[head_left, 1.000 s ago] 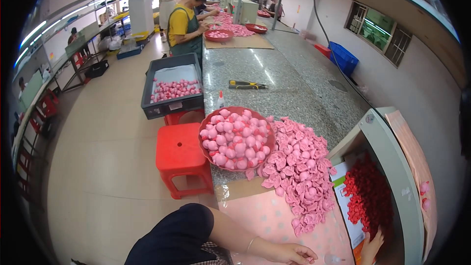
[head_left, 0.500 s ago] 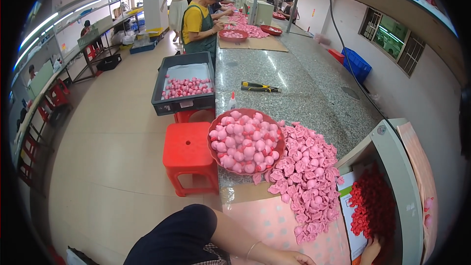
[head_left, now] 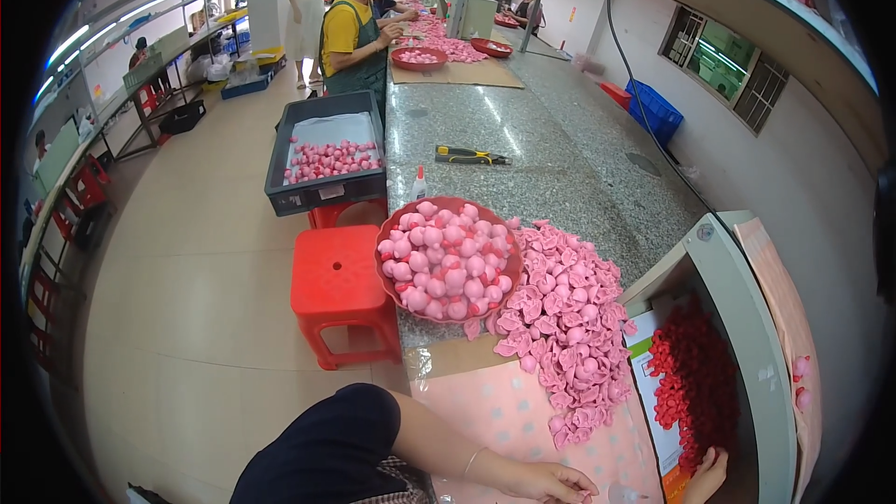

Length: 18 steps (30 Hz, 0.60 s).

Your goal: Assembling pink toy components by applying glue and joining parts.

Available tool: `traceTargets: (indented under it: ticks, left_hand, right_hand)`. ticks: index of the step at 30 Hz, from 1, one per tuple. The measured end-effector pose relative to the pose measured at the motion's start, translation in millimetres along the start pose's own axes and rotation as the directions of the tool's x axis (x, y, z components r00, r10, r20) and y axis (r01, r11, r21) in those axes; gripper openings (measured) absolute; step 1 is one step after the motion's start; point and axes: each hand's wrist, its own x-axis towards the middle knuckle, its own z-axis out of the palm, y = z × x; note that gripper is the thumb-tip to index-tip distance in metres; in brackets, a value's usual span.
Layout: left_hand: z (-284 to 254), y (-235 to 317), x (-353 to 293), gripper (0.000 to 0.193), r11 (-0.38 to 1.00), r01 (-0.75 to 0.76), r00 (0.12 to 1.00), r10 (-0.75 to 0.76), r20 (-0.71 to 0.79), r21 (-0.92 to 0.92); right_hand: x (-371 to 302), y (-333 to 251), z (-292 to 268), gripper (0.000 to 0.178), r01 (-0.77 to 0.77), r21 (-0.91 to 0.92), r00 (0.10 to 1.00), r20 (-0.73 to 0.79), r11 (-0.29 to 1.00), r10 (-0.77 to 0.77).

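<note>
My left hand (head_left: 555, 482) comes in over the pink dotted sheet (head_left: 485, 411), its fingertips pinched on a small pink piece (head_left: 586, 497) at the lower edge. Just right of it lies a clear object (head_left: 625, 493), perhaps a small bottle, partly cut off. My right hand (head_left: 707, 478) is at the near end of a heap of small red pieces (head_left: 691, 383) in a grey box-like housing (head_left: 761, 355). Its fingers are curled together, and what they hold is hidden. Ahead of both hands spreads a pile of pink molded pieces (head_left: 569, 327), petal-like shells and round ones.
A red basket (head_left: 383, 271) of pink round pieces stands at the table's left edge, with a white glue bottle (head_left: 419, 184) behind it. Yellow-black pliers (head_left: 471, 156) lie farther off. Left are a red stool (head_left: 341, 247) and a grey crate (head_left: 327, 194). A co-worker (head_left: 350, 37) stands beyond.
My left hand has come farther into view, the pink piece now showing at its fingertips. The right hand has risen slightly along the red pieces. The whole view has shifted a little.
</note>
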Motion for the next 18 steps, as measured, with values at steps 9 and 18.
traceTargets:
  ticks: [9, 18]
  left_hand:
    - [2.1, -16.2, -1.1, 0.038, 1.0, 0.004, 1.0, -0.004, 0.022, 0.019]
    - [9.3, -40.1, 26.2, 0.037, 0.951, -0.19, 0.959, 0.127, 0.254, 0.243]
  right_hand:
    - [-110.1, -17.3, -72.8, 0.029, -0.451, -0.019, 0.888, -0.106, 0.892, 0.447]
    - [-192.7, -80.0, -68.9, 0.027, -0.495, 0.528, 0.868, 0.26, 0.69, 0.424]
